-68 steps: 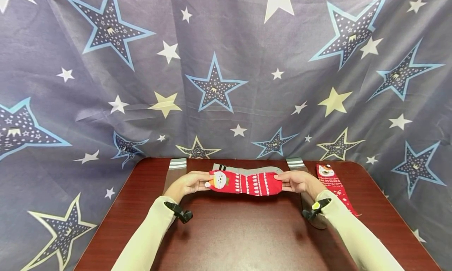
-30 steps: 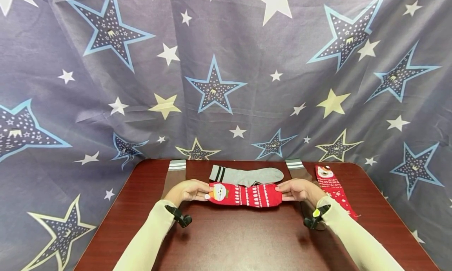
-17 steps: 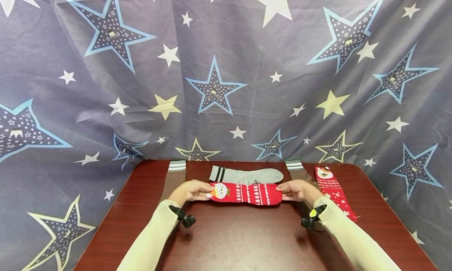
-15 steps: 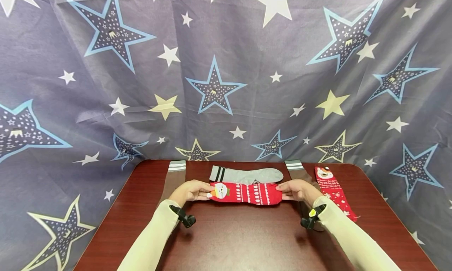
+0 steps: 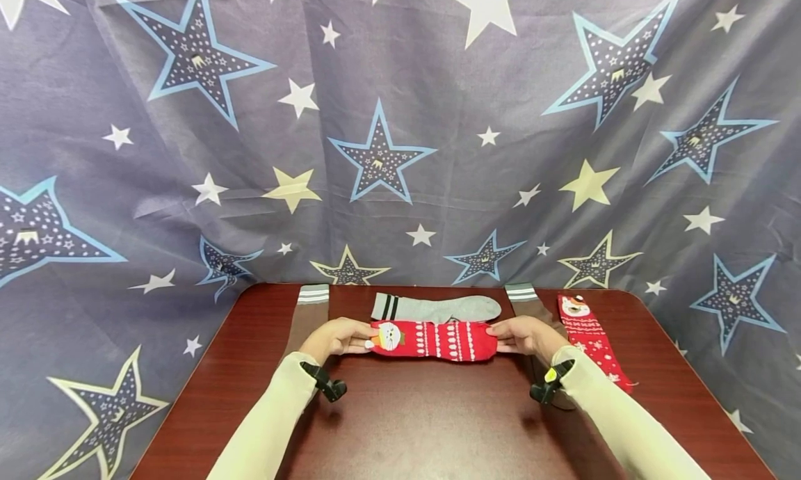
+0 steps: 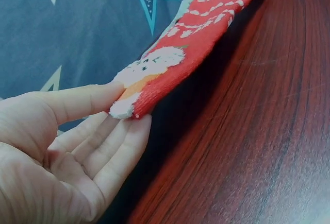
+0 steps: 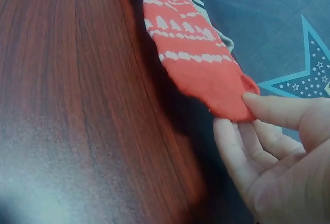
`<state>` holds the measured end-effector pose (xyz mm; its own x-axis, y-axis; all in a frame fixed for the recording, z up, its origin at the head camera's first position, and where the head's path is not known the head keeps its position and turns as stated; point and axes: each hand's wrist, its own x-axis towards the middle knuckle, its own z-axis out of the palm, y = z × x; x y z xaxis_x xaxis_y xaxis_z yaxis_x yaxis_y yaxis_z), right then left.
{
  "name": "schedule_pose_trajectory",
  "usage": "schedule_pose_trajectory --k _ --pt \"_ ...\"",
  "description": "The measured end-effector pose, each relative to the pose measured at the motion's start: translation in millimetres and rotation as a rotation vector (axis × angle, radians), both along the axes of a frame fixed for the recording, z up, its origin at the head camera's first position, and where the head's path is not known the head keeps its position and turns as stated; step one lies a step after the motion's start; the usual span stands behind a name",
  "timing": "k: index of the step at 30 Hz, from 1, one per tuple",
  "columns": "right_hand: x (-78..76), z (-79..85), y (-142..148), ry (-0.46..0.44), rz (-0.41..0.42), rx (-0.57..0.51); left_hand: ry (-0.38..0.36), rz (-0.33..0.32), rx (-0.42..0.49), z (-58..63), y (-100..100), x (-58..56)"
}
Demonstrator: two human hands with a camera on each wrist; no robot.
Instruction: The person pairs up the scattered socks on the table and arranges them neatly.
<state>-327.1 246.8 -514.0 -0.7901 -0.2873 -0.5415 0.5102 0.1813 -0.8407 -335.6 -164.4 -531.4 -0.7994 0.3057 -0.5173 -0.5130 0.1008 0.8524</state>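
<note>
Red sock [image 5: 433,341], lower centre of the frame
Left hand [image 5: 338,339] and right hand [image 5: 529,336] pinch opposite ends; it looks light, soft and floppy, so both ends suit holding.

I count two red white-patterned socks [image 5: 433,341] [image 5: 593,339], two brown stripe-cuffed socks [image 5: 308,320] [image 5: 529,307], one grey black-striped sock [image 5: 441,309], one reddish-brown wooden table [image 5: 407,414].

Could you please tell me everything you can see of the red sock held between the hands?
The red sock looks knitted, with rows of white shapes and, near the left hand, a white face with an orange patch. The left hand and right hand pinch its ends, holding it sideways, apparently above the table, in front of the grey sock.
</note>
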Motion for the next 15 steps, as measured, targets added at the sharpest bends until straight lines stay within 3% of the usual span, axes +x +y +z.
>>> schedule_pose_trajectory --k 15 --pt "3.8 0.3 -3.9 -0.009 0.044 0.053 -0.009 -0.023 -0.074 -0.2 -8.9 -0.5"
